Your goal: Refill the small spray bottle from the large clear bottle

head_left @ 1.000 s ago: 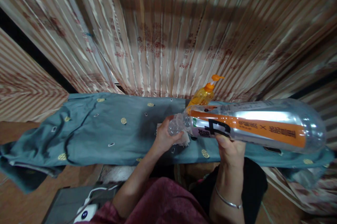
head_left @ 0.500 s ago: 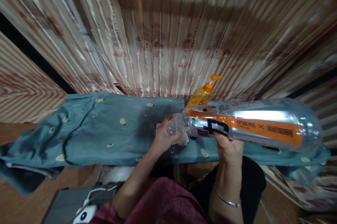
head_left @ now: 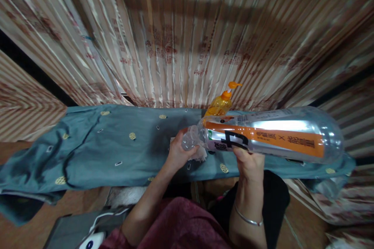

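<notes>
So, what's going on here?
A person's right hand holds a big orange-labelled bottle, tipped nearly on its side. Their left hand grips a small clear container at the bottle's narrow end; whether the two touch is hard to tell. A yellow pump bottle shows behind. A teal cloth lies below.

Dim, brownish light, seemingly from above, leaves a broad shadow band across the curtain (head_left: pixel 181 27) and a soft dark patch on the bench (head_left: pixel 96 147) beside the left grip (head_left: pixel 179 152). White glare streaks the large bottle (head_left: pixel 263 136). Wide-angle distortion stretches the outer edges; corners and small print look soft.
</notes>
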Tool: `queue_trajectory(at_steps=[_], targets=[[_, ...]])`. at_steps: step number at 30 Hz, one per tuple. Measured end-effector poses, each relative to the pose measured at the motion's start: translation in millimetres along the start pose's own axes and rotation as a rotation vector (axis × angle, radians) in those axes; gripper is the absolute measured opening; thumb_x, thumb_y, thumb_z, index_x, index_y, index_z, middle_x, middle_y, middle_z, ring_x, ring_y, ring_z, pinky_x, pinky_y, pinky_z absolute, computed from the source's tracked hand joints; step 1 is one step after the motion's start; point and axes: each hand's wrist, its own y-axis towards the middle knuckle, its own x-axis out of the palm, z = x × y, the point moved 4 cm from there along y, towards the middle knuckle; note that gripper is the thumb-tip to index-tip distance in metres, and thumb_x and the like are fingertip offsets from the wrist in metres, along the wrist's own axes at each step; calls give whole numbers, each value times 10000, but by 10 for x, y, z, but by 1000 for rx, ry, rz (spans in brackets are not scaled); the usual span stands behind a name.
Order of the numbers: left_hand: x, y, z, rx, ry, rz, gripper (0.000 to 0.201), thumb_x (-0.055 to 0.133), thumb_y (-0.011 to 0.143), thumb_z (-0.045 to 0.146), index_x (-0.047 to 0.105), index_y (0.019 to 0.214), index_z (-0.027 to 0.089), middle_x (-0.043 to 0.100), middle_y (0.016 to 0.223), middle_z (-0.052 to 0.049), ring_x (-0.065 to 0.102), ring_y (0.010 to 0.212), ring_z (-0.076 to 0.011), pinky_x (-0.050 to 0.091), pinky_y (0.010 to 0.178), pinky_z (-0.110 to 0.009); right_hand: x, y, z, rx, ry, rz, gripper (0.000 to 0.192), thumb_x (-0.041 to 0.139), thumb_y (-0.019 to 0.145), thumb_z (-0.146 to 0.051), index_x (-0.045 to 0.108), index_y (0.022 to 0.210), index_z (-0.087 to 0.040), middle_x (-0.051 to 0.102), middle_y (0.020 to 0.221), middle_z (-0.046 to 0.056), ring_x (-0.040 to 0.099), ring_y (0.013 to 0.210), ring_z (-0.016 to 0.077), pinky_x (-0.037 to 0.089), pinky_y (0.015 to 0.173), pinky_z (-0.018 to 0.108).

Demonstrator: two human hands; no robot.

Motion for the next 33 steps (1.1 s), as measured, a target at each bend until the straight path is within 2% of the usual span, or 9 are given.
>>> queue_trajectory(at_steps=[13,22,33], targets=[[-7,0,32,3,12,-8,584,805,664,195,606,1213,196,754,1125,-53,729,1017,-232,580,942,-382,16,2,-33,3,40,10,522,855,582,-509,736,1003,-223,777,983,69,704,1075,330,549,995,511],[-3,-12,12,-6,3,-5,579,812,673,212,603,1213,195,752,1124,-62,728,1025,-244,575,950,-399,5,1,-46,-27,66,-21,392,840,652,-474,744,935,-220,778,906,60,719,1018,317,501,1058,539],[-3,-13,11,23,-10,-12,566,798,678,211,596,1206,195,759,1115,-55,733,991,-226,579,926,-378,-10,14,-53,-57,14,-42,320,824,677,-462,748,872,-220,775,874,53,733,926,297,537,1013,519]])
